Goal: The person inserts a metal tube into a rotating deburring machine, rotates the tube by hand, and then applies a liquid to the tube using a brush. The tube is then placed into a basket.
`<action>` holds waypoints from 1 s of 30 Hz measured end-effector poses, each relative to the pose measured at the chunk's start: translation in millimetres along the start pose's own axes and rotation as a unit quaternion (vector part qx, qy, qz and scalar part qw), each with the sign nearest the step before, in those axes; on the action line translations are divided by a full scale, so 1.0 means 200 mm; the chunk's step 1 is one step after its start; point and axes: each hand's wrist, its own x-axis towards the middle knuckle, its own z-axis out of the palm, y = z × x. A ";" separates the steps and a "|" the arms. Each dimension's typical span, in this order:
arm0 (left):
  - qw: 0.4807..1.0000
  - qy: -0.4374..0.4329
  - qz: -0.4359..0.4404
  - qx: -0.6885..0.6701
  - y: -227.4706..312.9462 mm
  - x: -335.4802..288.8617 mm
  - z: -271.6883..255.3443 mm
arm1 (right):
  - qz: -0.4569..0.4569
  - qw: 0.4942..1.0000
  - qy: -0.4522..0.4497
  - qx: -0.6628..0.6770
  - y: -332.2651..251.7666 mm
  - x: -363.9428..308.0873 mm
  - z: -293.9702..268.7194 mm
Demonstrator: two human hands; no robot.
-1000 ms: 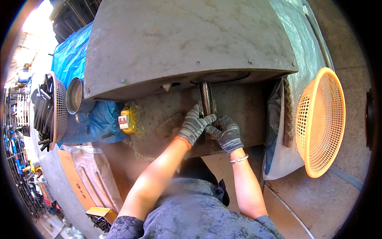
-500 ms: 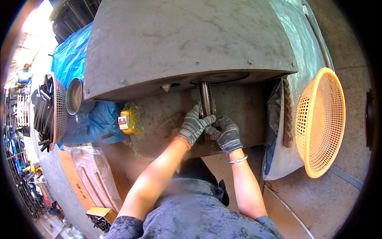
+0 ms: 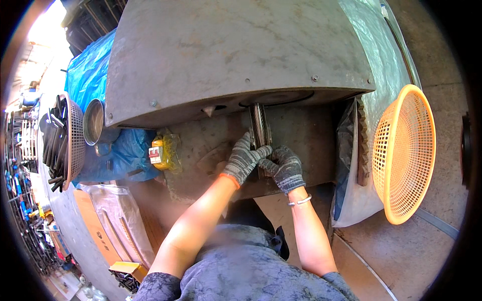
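A shiny dark metal cylinder sticks out toward me from below the front edge of a grey metal machine housing. My left hand, in a grey striped knit glove, is closed along the left side of the cylinder near its close end. Gloved the same way, my right hand is closed at the same end, its thumb and fingers close to my left fingertips. Whatever lies between the right fingers is hidden. Left of the cylinder, a small metal cone points out from under the housing.
An orange plastic basket stands at the right. To the left are a basket of dark rods, a metal pot, blue plastic sheeting and a yellow packet. A toothed strip stands right of the machine.
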 end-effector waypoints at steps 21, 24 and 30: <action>0.999 0.004 0.027 0.028 -0.02 0.01 0.00 | -0.054 0.998 -0.015 0.025 0.03 0.00 -0.02; 0.999 0.016 0.011 0.025 0.03 -0.01 0.01 | -0.012 1.000 0.003 0.001 -0.03 -0.01 -0.02; 1.000 0.000 -0.003 0.006 -0.02 0.01 0.00 | -0.057 0.998 -0.016 0.000 -0.02 0.00 -0.04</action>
